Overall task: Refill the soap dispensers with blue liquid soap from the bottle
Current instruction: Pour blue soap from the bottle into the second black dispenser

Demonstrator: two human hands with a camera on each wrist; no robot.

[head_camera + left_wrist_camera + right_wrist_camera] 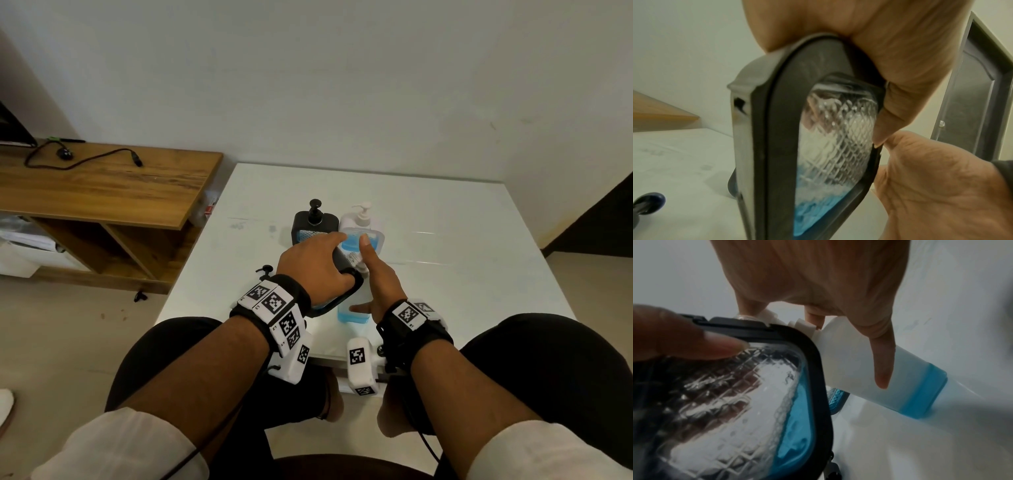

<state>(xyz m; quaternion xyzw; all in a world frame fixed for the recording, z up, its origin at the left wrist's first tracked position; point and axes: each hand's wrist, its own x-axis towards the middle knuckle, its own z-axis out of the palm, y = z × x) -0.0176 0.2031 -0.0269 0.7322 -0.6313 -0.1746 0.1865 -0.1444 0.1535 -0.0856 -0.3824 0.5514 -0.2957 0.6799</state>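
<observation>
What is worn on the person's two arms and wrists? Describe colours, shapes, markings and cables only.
Both forearms are bare below rolled-up white sleeves. Each wrist carries a black fabric strap set with white square tiles printed with black-and-white square code markers. A white boxy camera housing, also marked, hangs under each wrist. Thin black cables trail back from the housings. Left hand and right hand are bare.

A white counter (445, 212) stands against a pale wall (308, 68). To its left is a wooden shelf unit (102, 185) with open compartments below. On the shelf top lies a black cable (85, 161), looped, with a small black round object (65, 154) beside it, and a dark flat device (13, 130) sits at the far left edge. White items (24, 243) are stored in the lower compartment. A dark door (978, 97) shows in the left wrist view.
</observation>
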